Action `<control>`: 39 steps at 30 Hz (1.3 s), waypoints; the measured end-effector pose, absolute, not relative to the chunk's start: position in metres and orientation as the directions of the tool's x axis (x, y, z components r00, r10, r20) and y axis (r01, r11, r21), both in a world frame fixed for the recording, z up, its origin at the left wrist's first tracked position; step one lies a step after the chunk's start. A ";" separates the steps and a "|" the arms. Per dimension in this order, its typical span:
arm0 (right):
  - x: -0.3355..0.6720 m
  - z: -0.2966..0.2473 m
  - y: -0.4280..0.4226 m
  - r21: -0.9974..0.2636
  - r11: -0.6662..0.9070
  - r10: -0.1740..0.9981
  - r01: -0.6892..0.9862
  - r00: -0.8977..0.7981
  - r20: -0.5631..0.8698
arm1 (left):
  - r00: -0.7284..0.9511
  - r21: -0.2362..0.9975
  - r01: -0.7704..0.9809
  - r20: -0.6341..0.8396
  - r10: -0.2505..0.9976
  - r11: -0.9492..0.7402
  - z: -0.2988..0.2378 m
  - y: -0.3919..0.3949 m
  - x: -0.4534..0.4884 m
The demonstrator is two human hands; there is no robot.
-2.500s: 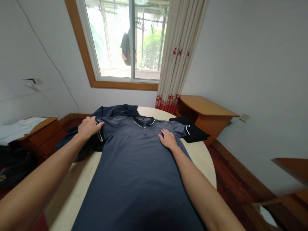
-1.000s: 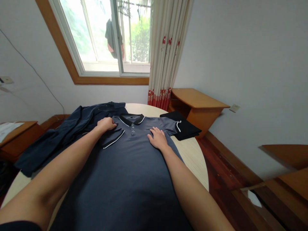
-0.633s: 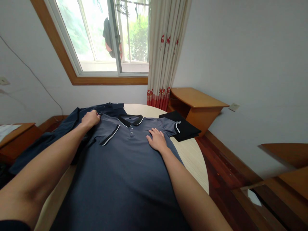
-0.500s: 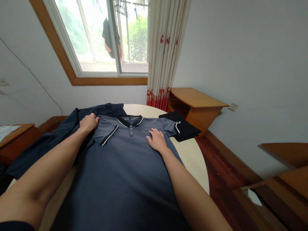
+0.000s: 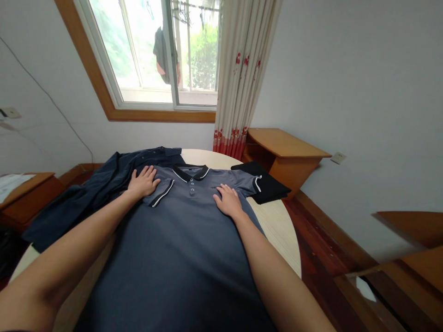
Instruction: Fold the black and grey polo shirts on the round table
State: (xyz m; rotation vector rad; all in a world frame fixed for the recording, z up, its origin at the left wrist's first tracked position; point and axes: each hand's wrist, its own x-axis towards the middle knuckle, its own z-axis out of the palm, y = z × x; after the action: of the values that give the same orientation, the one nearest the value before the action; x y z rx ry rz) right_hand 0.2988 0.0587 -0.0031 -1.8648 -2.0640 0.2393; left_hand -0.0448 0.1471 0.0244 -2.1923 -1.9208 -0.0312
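Note:
A dark grey-blue polo shirt [image 5: 187, 240] lies spread front side up on a round pale table, its black collar with white trim at the far end. Its left-hand sleeve is folded in over the chest, while the right-hand sleeve sticks outward. My left hand [image 5: 143, 183] rests flat with fingers spread on the left shoulder edge, beside the folded sleeve. Over on the right of the chest, my right hand [image 5: 228, 200] lies palm down near the small lettering, fingers extended. Neither hand grips the cloth.
The round table [image 5: 280, 223] has a navy long-sleeved garment [image 5: 86, 189] on its left and a folded black cloth [image 5: 273, 189] partly under the right sleeve. A wooden cabinet [image 5: 287, 143] stands behind at the right, next to a curtain [image 5: 242, 78] and window.
My left hand has let go of the shirt's left shoulder edge and now lies flat there with fingers spread. The right hand stays in place on the chest. The view has shifted slightly.

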 end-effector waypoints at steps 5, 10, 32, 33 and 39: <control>0.300 -0.006 0.060 -0.354 0.133 0.985 0.926 -0.084 0.149 | 0.086 -0.153 0.987 0.219 0.972 -0.053 0.014 0.162 -0.054; 0.300 -0.006 0.061 -0.355 0.125 0.987 0.926 -0.078 0.144 | 0.036 -0.108 0.994 0.313 0.949 -0.001 0.023 0.151 -0.031; 0.299 -0.007 0.059 -0.367 0.147 0.977 0.919 -0.078 0.198 | 0.112 -0.004 0.994 0.097 0.989 -0.112 -0.002 0.120 -0.008; 0.299 -0.003 0.058 -0.373 0.155 0.968 0.915 -0.065 0.243 | 0.114 0.005 0.993 0.099 0.989 -0.115 -0.004 0.120 -0.010; 0.350 0.040 0.068 -0.440 -0.180 0.824 0.880 0.379 0.421 | 0.117 0.042 0.991 0.135 0.984 -0.124 -0.007 0.120 -0.012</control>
State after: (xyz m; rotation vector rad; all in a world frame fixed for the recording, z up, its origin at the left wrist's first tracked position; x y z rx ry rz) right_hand 0.3500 0.0676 0.0402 -2.0174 -1.4610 -0.1149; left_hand -0.0124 0.1198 -0.0066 -2.3033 -2.0397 -0.1989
